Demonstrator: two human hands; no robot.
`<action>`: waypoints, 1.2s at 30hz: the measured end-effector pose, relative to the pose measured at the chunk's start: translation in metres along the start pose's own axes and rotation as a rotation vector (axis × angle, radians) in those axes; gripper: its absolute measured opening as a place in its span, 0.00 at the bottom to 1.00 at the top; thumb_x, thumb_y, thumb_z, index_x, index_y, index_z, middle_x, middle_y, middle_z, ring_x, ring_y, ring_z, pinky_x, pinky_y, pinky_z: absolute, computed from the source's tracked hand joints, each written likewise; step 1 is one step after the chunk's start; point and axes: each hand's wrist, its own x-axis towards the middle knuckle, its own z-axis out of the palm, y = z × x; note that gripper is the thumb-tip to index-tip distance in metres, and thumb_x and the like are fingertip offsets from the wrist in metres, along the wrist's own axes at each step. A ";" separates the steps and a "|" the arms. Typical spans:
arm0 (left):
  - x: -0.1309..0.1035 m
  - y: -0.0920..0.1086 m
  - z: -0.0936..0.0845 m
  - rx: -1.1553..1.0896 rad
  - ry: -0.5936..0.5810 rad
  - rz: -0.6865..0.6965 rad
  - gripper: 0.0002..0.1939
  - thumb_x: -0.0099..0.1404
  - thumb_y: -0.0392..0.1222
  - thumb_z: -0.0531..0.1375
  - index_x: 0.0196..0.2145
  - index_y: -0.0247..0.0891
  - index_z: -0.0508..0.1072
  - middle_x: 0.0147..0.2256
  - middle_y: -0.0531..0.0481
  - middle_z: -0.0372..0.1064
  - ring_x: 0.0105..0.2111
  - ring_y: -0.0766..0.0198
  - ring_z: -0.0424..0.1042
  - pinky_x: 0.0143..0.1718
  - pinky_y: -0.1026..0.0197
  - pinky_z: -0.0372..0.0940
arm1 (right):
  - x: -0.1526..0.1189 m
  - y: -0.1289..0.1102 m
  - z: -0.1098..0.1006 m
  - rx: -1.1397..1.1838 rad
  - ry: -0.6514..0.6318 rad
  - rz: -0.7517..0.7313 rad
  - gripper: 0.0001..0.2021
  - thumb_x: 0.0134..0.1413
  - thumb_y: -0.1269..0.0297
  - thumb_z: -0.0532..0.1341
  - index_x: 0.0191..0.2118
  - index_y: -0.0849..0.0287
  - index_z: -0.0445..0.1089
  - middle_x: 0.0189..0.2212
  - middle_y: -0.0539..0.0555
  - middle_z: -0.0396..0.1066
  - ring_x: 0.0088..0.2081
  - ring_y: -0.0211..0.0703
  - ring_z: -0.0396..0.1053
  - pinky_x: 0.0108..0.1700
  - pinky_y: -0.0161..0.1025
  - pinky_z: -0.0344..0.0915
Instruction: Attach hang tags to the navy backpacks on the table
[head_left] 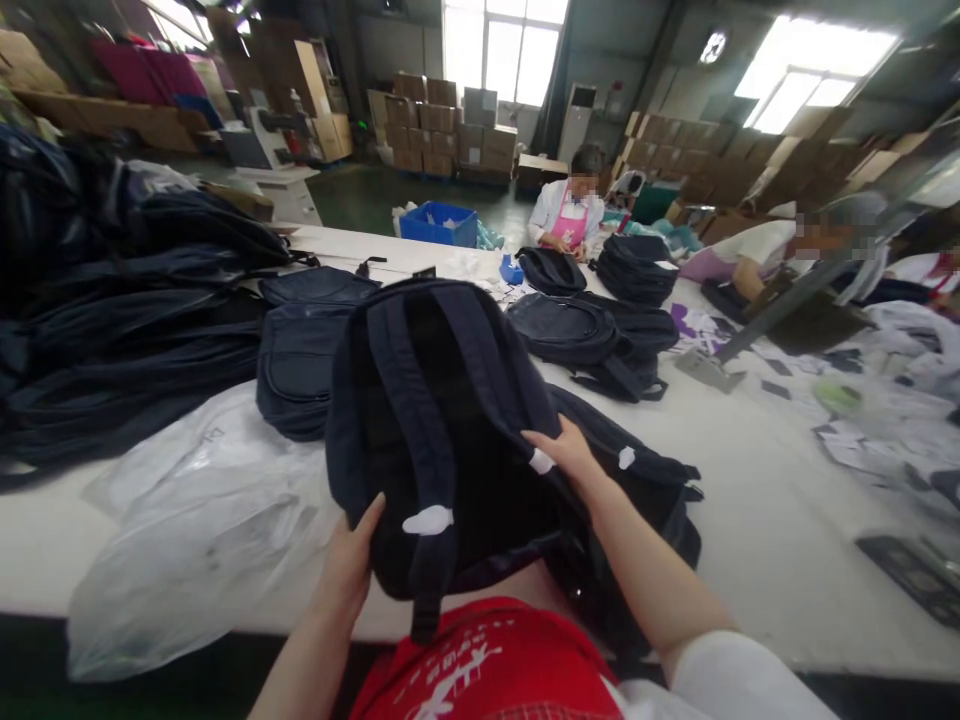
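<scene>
Facing the wearer with its strap side, a dark navy backpack (pixel 491 480) leans between the two hands, its top pointing away from them. The left hand (pixel 349 555) is clamped on its lower left edge, thumb laid over the front; the right hand (pixel 571 455) grips the opposite edge, higher up, beside the shoulder strap there. The hands are well apart, with the pack's width between them. White wrapping (pixel 429 520) sits on the strap just right of the left thumb, and another white piece shows below the right fingers. Under and beyond the right forearm lies a second backpack (pixel 637 480). Left of the left hand, a clear plastic bag (pixel 210 530) spreads over the white surface (pixel 757 570) and hangs past its near edge. Beyond that hand stands another backpack (pixel 296 350), with a large dark heap of bags (pixel 135 360) farther left. Past the right hand lie more backpacks (pixel 562 325), and beyond these a co-worker in a pink apron (pixel 571 228) bends over a dark bag. A blue bin (pixel 439 225) stands far ahead of both hands.
</scene>
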 end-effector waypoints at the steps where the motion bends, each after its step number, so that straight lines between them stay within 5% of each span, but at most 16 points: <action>1: -0.009 0.006 0.014 -0.044 -0.059 0.051 0.26 0.61 0.50 0.63 0.54 0.37 0.68 0.52 0.43 0.71 0.52 0.54 0.70 0.56 0.55 0.65 | 0.005 -0.012 -0.023 -0.019 0.006 -0.039 0.28 0.37 0.52 0.71 0.45 0.61 0.73 0.38 0.56 0.78 0.39 0.50 0.75 0.42 0.45 0.72; 5: -0.052 0.003 0.075 -0.054 -0.393 0.119 0.26 0.59 0.52 0.63 0.52 0.37 0.70 0.53 0.45 0.70 0.56 0.53 0.66 0.59 0.54 0.61 | 0.034 -0.045 -0.121 -0.229 0.093 -0.132 0.29 0.37 0.54 0.72 0.47 0.64 0.72 0.37 0.57 0.78 0.35 0.47 0.74 0.39 0.42 0.70; 8: -0.079 -0.018 0.117 0.094 -0.763 0.050 0.25 0.60 0.53 0.62 0.50 0.37 0.72 0.49 0.43 0.72 0.51 0.51 0.69 0.52 0.53 0.65 | 0.056 -0.041 -0.189 -0.403 0.079 -0.058 0.26 0.45 0.54 0.66 0.46 0.71 0.73 0.39 0.63 0.76 0.36 0.42 0.73 0.41 0.40 0.65; 12: -0.085 -0.050 0.144 0.437 -1.107 -0.051 0.20 0.57 0.50 0.63 0.44 0.37 0.75 0.45 0.41 0.74 0.45 0.51 0.72 0.48 0.53 0.67 | 0.063 0.010 -0.250 -0.486 0.170 0.258 0.19 0.39 0.55 0.69 0.30 0.71 0.76 0.33 0.64 0.77 0.36 0.46 0.74 0.45 0.45 0.64; 16: -0.055 -0.073 0.127 0.650 -1.116 -0.025 0.20 0.56 0.52 0.61 0.43 0.37 0.76 0.45 0.44 0.75 0.46 0.53 0.72 0.52 0.55 0.63 | 0.029 0.087 -0.280 -0.459 0.333 0.395 0.19 0.29 0.56 0.73 0.26 0.67 0.74 0.34 0.68 0.76 0.45 0.63 0.72 0.51 0.55 0.62; 20: -0.022 -0.093 0.089 0.793 -0.952 -0.123 0.29 0.53 0.59 0.58 0.43 0.33 0.73 0.42 0.42 0.75 0.42 0.52 0.73 0.43 0.55 0.67 | -0.036 0.159 -0.280 -0.328 0.543 0.514 0.34 0.29 0.48 0.71 0.42 0.67 0.71 0.54 0.74 0.65 0.63 0.68 0.53 0.60 0.56 0.55; 25: -0.004 -0.118 0.060 0.815 -0.843 -0.250 0.33 0.49 0.65 0.57 0.42 0.34 0.73 0.41 0.41 0.76 0.43 0.50 0.74 0.45 0.54 0.67 | -0.102 0.218 -0.232 0.156 0.377 0.732 0.31 0.44 0.38 0.61 0.42 0.63 0.71 0.40 0.65 0.76 0.46 0.56 0.73 0.46 0.50 0.71; 30: 0.004 -0.138 0.072 1.000 -0.887 -0.110 0.36 0.46 0.70 0.56 0.38 0.35 0.75 0.38 0.42 0.77 0.43 0.49 0.73 0.48 0.55 0.65 | -0.103 0.230 -0.189 0.728 0.370 0.800 0.18 0.46 0.54 0.67 0.40 0.62 0.72 0.32 0.59 0.78 0.37 0.52 0.76 0.42 0.48 0.73; 36: 0.000 -0.147 0.083 0.984 -0.942 -0.120 0.36 0.48 0.70 0.56 0.39 0.34 0.74 0.38 0.41 0.76 0.42 0.50 0.73 0.46 0.55 0.65 | -0.077 0.221 -0.193 0.873 0.425 0.716 0.08 0.47 0.64 0.65 0.33 0.62 0.72 0.26 0.55 0.77 0.28 0.46 0.75 0.37 0.43 0.74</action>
